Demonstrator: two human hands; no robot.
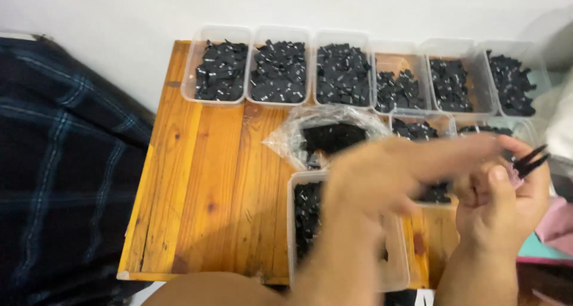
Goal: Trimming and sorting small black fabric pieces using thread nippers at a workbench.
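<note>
Six clear plastic tubs (343, 70) stand in a row along the far edge of a wooden desk (209, 180), each holding a heap of small black pieces with pale marks; the fourth from the left looks the least full. Nearer, right of centre, two more tubs (418, 127) with the same pieces are partly hidden behind the hands, and a crumpled clear plastic bag (325, 133) with black pieces inside lies open in the middle. At the near edge sits another clear tub (301, 216), black pieces showing along its left side — the sorting seems well along, with stock left in the bag. The left hand (382, 174) is blurred, reaching rightward across this tub; whether its fingers are apart or together cannot be told. The right hand (498, 204) is curled, fingers clamped on a thin black forked piece (531, 160) that juts out to the right. No labels or signs are visible. Dark checked cloth (59, 163) lies left of the desk.
</note>
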